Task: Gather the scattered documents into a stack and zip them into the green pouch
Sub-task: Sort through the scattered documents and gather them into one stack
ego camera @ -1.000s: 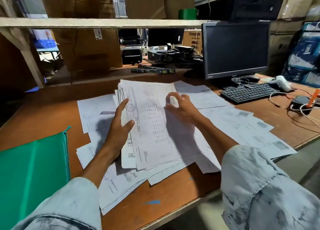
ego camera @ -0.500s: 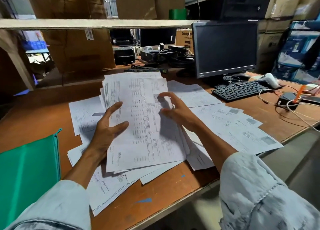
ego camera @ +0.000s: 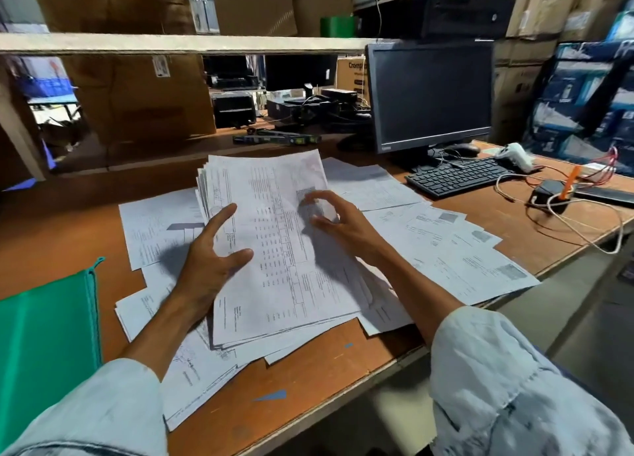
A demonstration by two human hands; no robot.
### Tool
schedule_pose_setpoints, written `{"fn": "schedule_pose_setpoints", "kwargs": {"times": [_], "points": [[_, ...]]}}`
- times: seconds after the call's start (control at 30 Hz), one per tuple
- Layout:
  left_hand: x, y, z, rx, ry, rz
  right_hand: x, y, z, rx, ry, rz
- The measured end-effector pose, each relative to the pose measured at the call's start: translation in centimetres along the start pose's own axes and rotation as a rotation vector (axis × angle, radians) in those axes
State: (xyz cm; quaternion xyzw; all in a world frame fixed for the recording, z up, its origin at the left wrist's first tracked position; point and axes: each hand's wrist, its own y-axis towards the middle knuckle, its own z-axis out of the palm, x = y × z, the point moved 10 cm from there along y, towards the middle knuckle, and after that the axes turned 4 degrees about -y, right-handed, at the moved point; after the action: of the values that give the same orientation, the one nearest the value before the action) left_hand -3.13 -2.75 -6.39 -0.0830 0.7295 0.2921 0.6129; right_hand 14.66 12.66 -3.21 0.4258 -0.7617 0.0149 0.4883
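The stack (ego camera: 284, 249) of light, limp, slippery sheets wants squeezing at both side edges. On its left edge lies the left hand (ego camera: 209, 267), fingers spread; the right hand (ego camera: 343, 225) curls its fingers atop the stack, grip unclear.
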Motion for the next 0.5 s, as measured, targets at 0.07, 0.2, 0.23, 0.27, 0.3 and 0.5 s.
{"fn": "schedule_pose_setpoints", "kwargs": {"times": [0.07,0.2,0.23,0.27,0.3,0.5], "points": [[-0.3,0.0,0.0,-0.015,0.027,0.023,-1.5,0.5,-2.3,-0.058,-0.116,0.102],[0.0,-0.1,0.1,-0.014,0.053,0.013,-7.3,-0.1,-10.2,-0.186,-0.498,0.385],[0.0,0.0,0.1,-0.016,0.048,0.019,-8.9,-0.7,-12.1,-0.191,-0.616,0.457],[-0.1,0.1,0.0,-0.018,0.043,0.026,-10.5,-1.5,-13.8,-0.178,-0.731,0.522],[-0.1,0.1,0.0,-0.018,0.038,0.033,-11.9,-2.4,-15.3,-0.152,-0.820,0.581],[0.2,0.5,0.2,0.000,0.004,0.037,-17.2,-6.1,-18.2,0.027,-0.920,0.738]]}}
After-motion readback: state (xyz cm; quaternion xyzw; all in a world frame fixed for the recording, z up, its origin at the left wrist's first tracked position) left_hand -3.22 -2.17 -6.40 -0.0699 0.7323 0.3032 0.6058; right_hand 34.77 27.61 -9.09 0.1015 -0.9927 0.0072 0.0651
